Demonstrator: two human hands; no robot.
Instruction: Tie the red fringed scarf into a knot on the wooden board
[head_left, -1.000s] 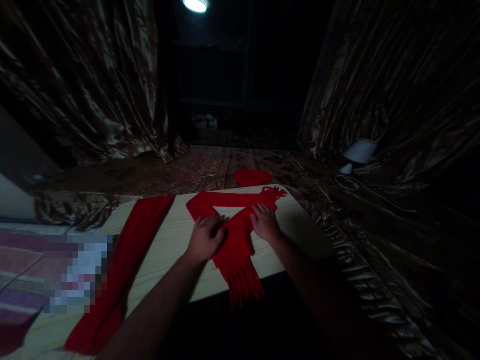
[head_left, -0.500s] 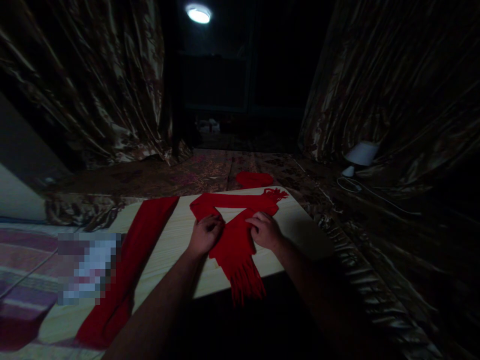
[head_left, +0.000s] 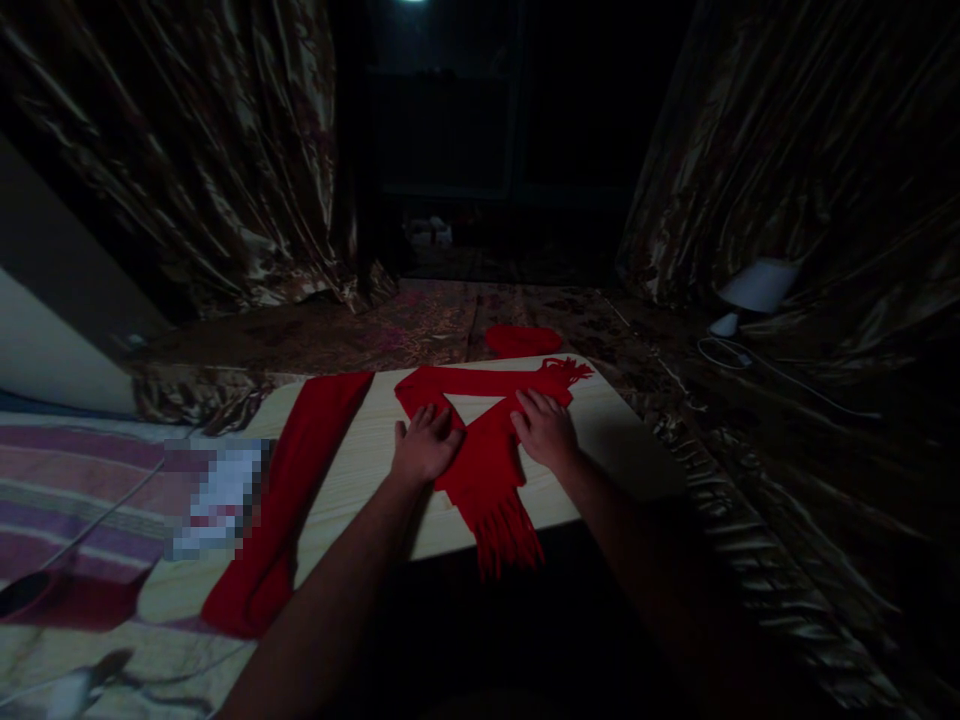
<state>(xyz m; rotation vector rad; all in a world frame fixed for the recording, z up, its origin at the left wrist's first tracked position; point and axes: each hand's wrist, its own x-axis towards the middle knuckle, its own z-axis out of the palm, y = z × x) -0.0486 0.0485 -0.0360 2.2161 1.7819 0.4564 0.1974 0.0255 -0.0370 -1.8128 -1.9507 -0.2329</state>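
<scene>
A red fringed scarf (head_left: pixel 487 465) lies folded into a triangle shape on a pale wooden board (head_left: pixel 360 470). Its tasselled end hangs over the board's near edge. My left hand (head_left: pixel 424 447) rests flat on the scarf's left side, fingers spread. On the right side my right hand (head_left: pixel 546 430) also lies flat on the fabric, fingers stretched out. Neither hand grips anything. A second red scarf (head_left: pixel 300 480) stretches along the board to the left of my left hand.
A small folded red cloth (head_left: pixel 523 339) lies beyond the board on patterned fabric. Shiny dark curtains (head_left: pixel 225 180) hang left and right. A white lamp (head_left: pixel 754 290) with a cable sits at the right. A striped rug (head_left: pixel 75 480) and a blurred patch are at the left.
My left hand has gone from curled on the scarf to flat with fingers spread. The right hand has also flattened. The view has shifted a little down and left.
</scene>
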